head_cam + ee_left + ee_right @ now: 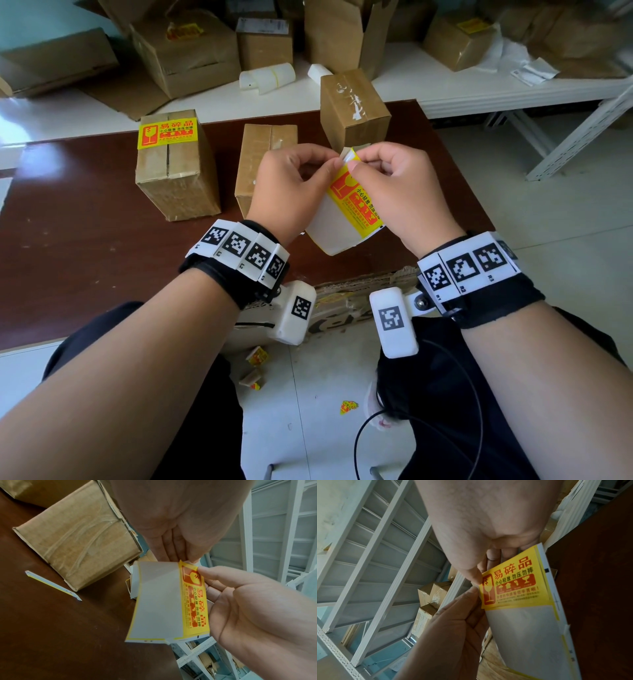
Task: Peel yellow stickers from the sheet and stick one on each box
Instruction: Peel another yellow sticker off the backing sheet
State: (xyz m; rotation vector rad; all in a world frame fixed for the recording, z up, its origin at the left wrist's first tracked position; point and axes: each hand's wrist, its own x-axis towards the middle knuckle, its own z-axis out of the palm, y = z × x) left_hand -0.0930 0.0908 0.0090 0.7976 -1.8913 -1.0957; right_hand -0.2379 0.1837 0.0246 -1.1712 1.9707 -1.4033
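Observation:
Both hands hold a sticker sheet (337, 236) above the brown table (85, 222); its lower part is bare white backing. A yellow sticker (356, 202) with red print sits on its upper part. My right hand (358, 164) pinches the sticker's top corner, which curls up white. My left hand (329, 168) pinches the sheet (157, 601) at the same corner. In the right wrist view the right thumb (476, 578) lies on the sticker (513, 582). Three boxes stand behind: the left box (178, 185) bears a yellow sticker (168, 133), the middle box (263, 147) and right box (352, 106) show none.
A thin white and yellow strip (51, 584) lies on the table beside the middle box (77, 545). More cardboard boxes and white paper rolls (267, 77) crowd the white shelf behind. A white metal rack (565, 137) stands at right. Sticker scraps (348, 407) lie on the floor.

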